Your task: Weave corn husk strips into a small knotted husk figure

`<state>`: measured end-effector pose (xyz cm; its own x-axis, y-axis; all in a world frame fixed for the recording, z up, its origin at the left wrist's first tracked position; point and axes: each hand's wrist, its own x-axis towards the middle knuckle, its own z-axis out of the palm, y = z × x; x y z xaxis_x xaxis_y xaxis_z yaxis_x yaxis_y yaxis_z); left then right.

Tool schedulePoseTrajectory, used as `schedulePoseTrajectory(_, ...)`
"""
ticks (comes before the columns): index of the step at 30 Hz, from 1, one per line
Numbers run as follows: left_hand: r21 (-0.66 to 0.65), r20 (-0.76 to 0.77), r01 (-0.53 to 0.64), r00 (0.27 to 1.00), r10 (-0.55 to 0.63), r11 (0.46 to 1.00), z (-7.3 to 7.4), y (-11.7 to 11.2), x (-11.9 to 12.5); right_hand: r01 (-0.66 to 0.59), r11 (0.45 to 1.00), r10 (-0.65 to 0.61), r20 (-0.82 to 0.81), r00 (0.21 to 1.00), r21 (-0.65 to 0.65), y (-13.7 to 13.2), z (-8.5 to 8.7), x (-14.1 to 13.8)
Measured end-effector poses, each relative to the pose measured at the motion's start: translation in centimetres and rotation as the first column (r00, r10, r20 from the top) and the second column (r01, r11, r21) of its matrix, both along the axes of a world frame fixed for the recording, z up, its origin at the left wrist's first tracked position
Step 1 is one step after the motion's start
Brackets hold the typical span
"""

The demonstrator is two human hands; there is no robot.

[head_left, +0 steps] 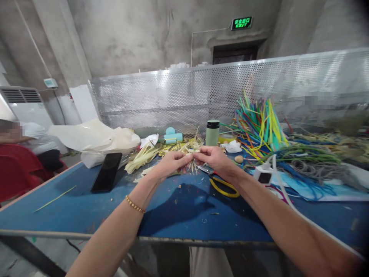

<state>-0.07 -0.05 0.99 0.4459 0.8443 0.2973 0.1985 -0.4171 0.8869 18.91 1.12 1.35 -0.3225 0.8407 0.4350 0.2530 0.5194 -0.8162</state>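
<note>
My left hand (173, 165) and my right hand (215, 157) meet over the middle of the table, thumbs and forefingers pinched together fingertip to fingertip. Between and below the fingertips show thin, pale, frayed straw strips (193, 166); the fingers partly hide what they grip. Just below my right hand lie scissors with yellow handles (226, 189), blades toward the left. Behind the hands sits a heap of dry straw scraps (187, 146). Wider pale husk leaves (144, 157) lie to the left of my left hand.
A black phone (106, 172) rests left on the blue table (178, 223). A green bottle (212, 134) stands behind my right hand. Colored strips (266, 123), cords (311, 169) and a white charger (263, 174) crowd the right. A perforated metal screen (161, 94) edges the back. One person sits at left.
</note>
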Motion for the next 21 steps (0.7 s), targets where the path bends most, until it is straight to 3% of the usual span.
schedulePoseTrajectory(5,-0.012,0.081,-0.028,0.996,0.029,1.000,-0.7,0.1,0.6,0.001,0.999,-0.002,0.040,0.999,0.037,-0.2,0.0,-0.2)
schedulePoseTrajectory(11,-0.093,0.221,0.102,0.972,-0.080,0.990,-1.1,0.4,0.6,-0.103,0.993,0.095,-0.125,0.988,-0.056,-0.7,-0.1,-0.8)
schedulePoseTrajectory(21,-0.097,0.202,-0.052,0.977,0.071,0.994,-0.9,0.6,0.7,0.041,0.997,-0.047,-0.080,0.996,-0.070,-0.4,0.4,-0.3)
